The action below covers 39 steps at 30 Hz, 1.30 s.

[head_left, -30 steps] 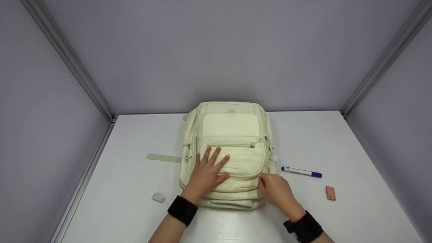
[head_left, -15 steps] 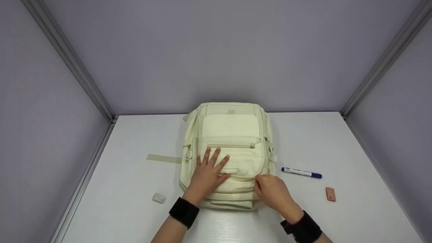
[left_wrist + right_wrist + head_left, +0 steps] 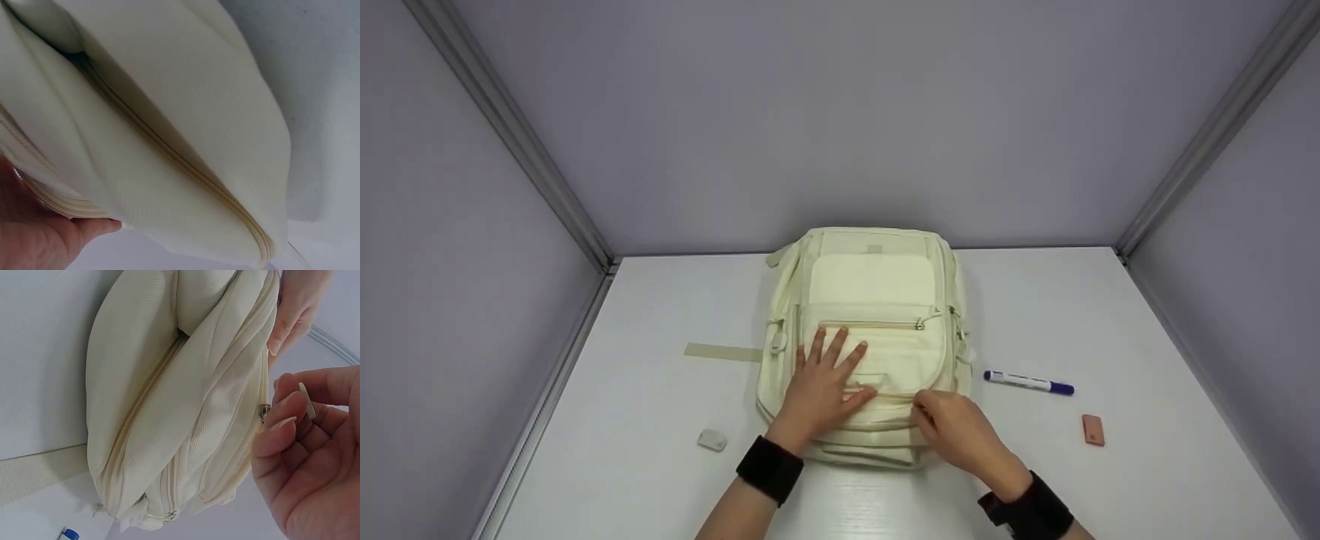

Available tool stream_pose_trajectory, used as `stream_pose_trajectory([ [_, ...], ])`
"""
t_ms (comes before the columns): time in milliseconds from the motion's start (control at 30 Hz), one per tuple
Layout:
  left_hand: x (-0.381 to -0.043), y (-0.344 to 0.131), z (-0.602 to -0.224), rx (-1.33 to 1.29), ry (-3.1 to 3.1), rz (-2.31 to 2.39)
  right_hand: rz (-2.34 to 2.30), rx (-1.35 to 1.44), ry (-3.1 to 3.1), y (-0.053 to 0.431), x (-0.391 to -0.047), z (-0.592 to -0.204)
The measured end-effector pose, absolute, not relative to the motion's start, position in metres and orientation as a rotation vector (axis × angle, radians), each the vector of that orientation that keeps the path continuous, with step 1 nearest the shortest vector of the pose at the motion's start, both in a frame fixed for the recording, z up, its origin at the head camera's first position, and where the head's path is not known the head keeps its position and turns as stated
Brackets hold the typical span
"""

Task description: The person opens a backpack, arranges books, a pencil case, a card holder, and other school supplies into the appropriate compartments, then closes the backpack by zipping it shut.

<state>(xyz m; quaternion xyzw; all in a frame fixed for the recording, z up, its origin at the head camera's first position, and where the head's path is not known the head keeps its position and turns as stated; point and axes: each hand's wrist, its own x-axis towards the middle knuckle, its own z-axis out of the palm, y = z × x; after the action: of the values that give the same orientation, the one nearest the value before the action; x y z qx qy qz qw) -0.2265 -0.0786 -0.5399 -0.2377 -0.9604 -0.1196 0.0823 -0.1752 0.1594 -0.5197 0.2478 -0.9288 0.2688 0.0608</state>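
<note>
A cream backpack [image 3: 874, 277] lies on the white table with its front pockets facing up. My left hand [image 3: 817, 394] rests on the front pocket with fingers spread; in the left wrist view this hand [image 3: 39, 230] shows beside the zipper lines. At the pocket's lower right edge, my right hand [image 3: 960, 427] pinches a zipper pull. The right wrist view shows the light pull tab [image 3: 307, 400] between thumb and fingers of the right hand [image 3: 309, 455], close to the metal zipper slider [image 3: 264, 412]. Its fingers are curled.
Right of the backpack lie a white marker with blue ends [image 3: 1027, 382] and a small orange-pink block [image 3: 1093, 430]. A small pale grey object [image 3: 712, 440] lies to the left. A beige strap [image 3: 723, 352] stretches left from the bag. Grey panels stand around the table.
My right hand has moved left along the pocket's lower zipper line, still pinching the pull. My left hand has stayed almost in place on the backpack.
</note>
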Motion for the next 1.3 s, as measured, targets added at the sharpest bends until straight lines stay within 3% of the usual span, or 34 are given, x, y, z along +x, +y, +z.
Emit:
stream_pose_trajectory([
  [300,-0.225,-0.081,-0.540,-0.716,-2.893,-0.372,0.824,0.922,-2.786,0.131,-0.169,-0.519],
  [800,-0.216,-0.070,-0.537,-0.765,-2.709,-0.192,0.918,0.794,-2.834,0.123,-0.169,-0.514],
  [1033,-0.199,-0.054,-0.526,-0.903,-2.405,-0.583,0.931,0.727,-2.780,0.127,-0.169,-0.514],
  [1300,-0.184,-0.034,-0.526,-0.889,-2.649,-1.279,1.137,0.747,-2.753,0.130,-0.168,-0.514],
])
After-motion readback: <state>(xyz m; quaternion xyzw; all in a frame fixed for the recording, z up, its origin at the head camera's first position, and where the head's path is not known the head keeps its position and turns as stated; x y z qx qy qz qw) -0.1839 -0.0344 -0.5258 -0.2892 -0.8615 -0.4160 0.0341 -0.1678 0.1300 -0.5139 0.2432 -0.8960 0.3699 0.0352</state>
